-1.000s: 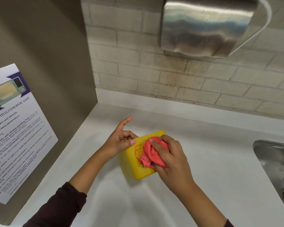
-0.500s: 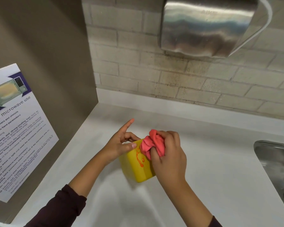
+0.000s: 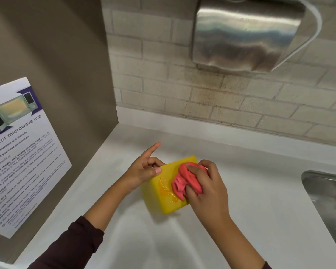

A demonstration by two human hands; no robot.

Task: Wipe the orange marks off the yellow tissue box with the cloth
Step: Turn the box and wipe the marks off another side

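The yellow tissue box (image 3: pixel 159 202) rests on the white counter, tilted with its top face toward me. Smeared orange marks (image 3: pixel 166 188) run across that face. My left hand (image 3: pixel 144 169) grips the box's far left corner with thumb and curled fingers, the index finger pointing away. A bunched red cloth (image 3: pixel 180 180) is pressed on the right part of the top face by my right hand (image 3: pixel 208 189), which is closed around it. The cloth and hand hide the box's right edge.
A white counter (image 3: pixel 250 191) runs to a steel sink (image 3: pixel 328 200) at the right. A brown side panel with a microwave-use poster (image 3: pixel 21 152) stands at the left. A steel dispenser (image 3: pixel 246 33) hangs on the brick wall above.
My right hand has brought the cloth down from the box's far edge onto its top face. The orange marks look more smeared. My left hand holds the same grip.
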